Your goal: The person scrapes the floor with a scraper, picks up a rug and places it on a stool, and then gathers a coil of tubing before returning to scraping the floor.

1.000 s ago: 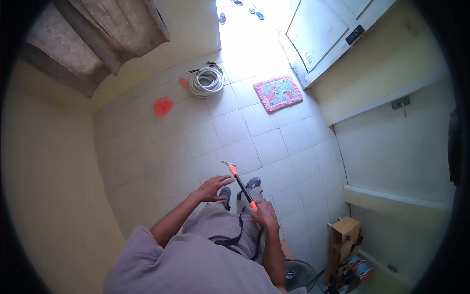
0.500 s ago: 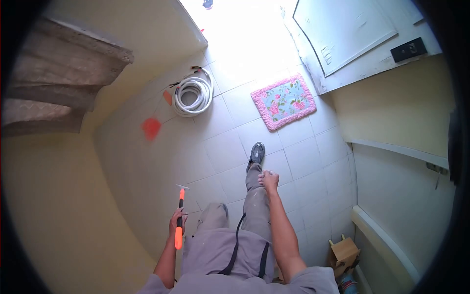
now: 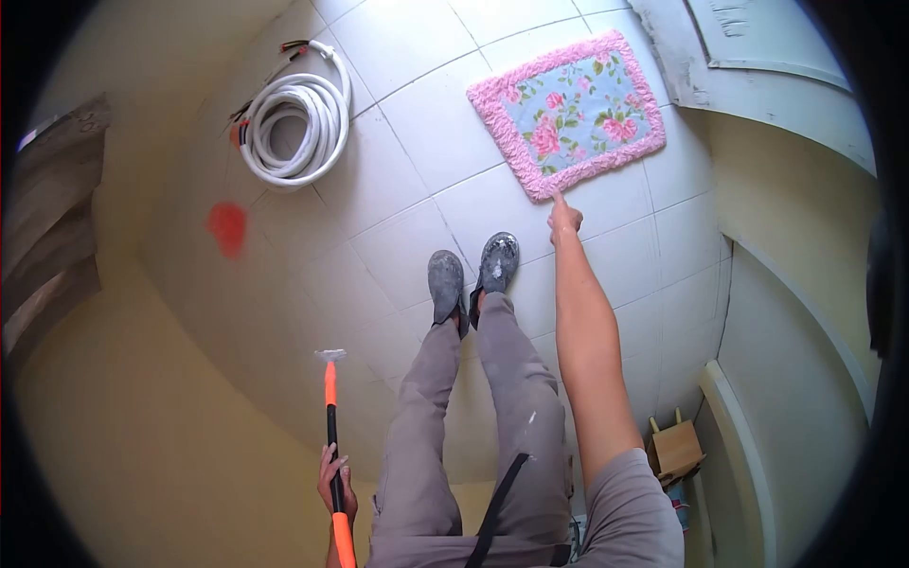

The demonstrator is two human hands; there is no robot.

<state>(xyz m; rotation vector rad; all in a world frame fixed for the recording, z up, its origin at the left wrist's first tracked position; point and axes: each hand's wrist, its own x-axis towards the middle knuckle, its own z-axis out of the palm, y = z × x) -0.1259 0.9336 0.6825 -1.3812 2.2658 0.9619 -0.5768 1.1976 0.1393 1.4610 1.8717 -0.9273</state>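
My left hand (image 3: 338, 481) is closed around the black middle of a long-handled scraper (image 3: 331, 409). The tool has orange sections and a pale, wide blade at its top end, which points away from me. My right hand (image 3: 565, 221) reaches forward over the floor with its index finger stretched out and the other fingers partly curled. That fingertip is right at the near edge of a floor mat (image 3: 585, 111), which lies flat and has a fluffy pink border around a blue floral middle.
A coil of white cable or hose (image 3: 327, 133) with dark wire ends lies on the tiled floor (image 3: 398, 237). Walls stand on both sides. A cardboard box (image 3: 676, 449) is at the lower right, and brown fabric (image 3: 57, 227) hangs at the left.
I have stepped nearer to the mat, and both feet are now side by side. My right hand has reached forward to the mat's edge, its index finger extending. The scraper stays in my left hand.
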